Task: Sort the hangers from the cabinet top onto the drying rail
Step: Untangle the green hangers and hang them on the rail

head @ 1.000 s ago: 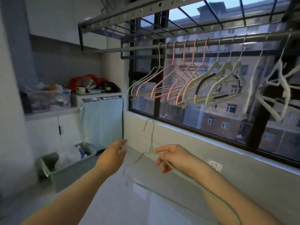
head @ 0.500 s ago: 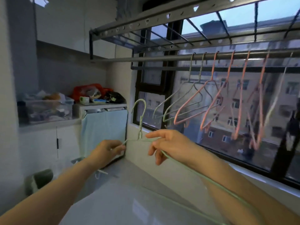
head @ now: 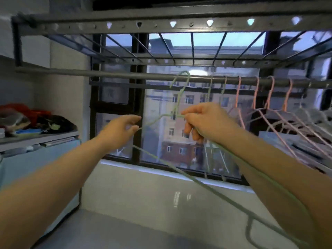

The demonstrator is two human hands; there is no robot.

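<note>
**A:** While we are starting at the left edge, what is showing there?

**B:** A cabinet top [head: 59, 136] is carrying a heap of red and dark bags [head: 36, 119], and a pale blue cloth [head: 45, 159] is hanging down its front. A grey counter [head: 125, 227] is running below the window [head: 116, 97].

**A:** Where are the hands sitting?

**B:** Both arms are reaching up toward the window. The left hand [head: 120, 131] is pinching the left corner of a green wire hanger [head: 181, 94] between thumb and fingers. The right hand [head: 208, 123] is gripping the same hanger at the base of its neck, with its fingers curling round the wire. The hanger's bottom wire is trailing down toward the camera, under the right forearm.

**A:** And the hook?

**B:** It is rising level with the drying rail [head: 125, 75], a grey bar crossing the window. I cannot tell whether it is catching over the bar.

**A:** What is crowding it?

**B:** Just right of the hook, two hung green hangers [head: 210, 87] are dangling from the rail, and the right hand is hiding their lower parts. Further right, pink hangers [head: 256, 94] are hanging in a row, and pale grey hangers [head: 309, 115] are bunching at the edge. Overhead, a metal rack [head: 161, 24] with punched holes is lying close above the rail.
</note>
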